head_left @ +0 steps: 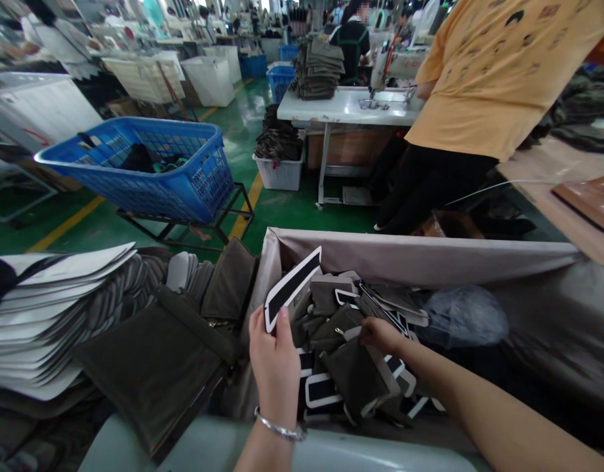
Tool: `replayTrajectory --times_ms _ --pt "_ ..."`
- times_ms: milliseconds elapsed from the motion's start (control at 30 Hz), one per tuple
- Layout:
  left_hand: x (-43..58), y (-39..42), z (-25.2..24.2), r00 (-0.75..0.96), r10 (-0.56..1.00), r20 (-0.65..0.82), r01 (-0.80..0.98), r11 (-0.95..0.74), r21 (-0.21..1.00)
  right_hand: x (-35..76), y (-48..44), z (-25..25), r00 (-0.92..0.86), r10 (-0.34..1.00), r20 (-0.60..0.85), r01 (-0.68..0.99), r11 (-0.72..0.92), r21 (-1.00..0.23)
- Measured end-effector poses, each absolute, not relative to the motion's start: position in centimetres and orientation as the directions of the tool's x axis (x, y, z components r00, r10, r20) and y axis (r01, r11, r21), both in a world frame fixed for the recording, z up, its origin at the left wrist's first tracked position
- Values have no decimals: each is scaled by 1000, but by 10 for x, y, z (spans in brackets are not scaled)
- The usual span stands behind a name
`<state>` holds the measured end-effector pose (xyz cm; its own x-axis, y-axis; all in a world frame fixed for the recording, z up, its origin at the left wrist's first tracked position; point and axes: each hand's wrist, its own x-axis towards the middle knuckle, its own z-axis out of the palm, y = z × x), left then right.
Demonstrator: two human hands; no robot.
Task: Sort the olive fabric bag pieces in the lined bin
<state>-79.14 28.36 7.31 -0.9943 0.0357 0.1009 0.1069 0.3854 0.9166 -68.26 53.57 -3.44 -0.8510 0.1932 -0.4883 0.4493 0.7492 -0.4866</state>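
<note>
My left hand [275, 354] is closed on the lower end of a flat panel with a white border and black middle [294, 282], held tilted above the bin. My right hand [380, 335] reaches into the bin, fingers closed at the upper edge of an olive fabric piece [361, 377]; the fingertips are partly hidden. Around it lies a jumble of olive pieces, some with small zipper pulls, and more white-bordered black panels [324, 391]. A crumpled clear plastic bag [466, 316] rests in the bin's right part.
The fabric-lined bin [429, 252] has a raised rim. To the left are an olive fabric pouch [154, 360] and stacked white-and-grey sheets [46, 328]. Beyond stand a blue basket [183, 187] on a metal frame, a sewing table [302, 111] and a person in an orange shirt [498, 85].
</note>
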Motion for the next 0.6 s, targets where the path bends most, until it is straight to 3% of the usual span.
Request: replayTrajectory --times_ms 133,200,433,600 --pt "-789 287 76 -991 133 28 77 378 923 -684 536 14 -903 -32 -429 324 605 -727" --pt "-787 289 78 -980 199 6 82 377 922 -682 530 42 -933 -75 -352 258 542 -800" --pt "-773 297 88 -825 564 -30 144 262 954 -676 507 105 -991 26 -132 124 550 -826" --pt "-767 301 94 -718 694 -44 136 203 970 -686 490 121 -991 135 -2 83 595 -799"
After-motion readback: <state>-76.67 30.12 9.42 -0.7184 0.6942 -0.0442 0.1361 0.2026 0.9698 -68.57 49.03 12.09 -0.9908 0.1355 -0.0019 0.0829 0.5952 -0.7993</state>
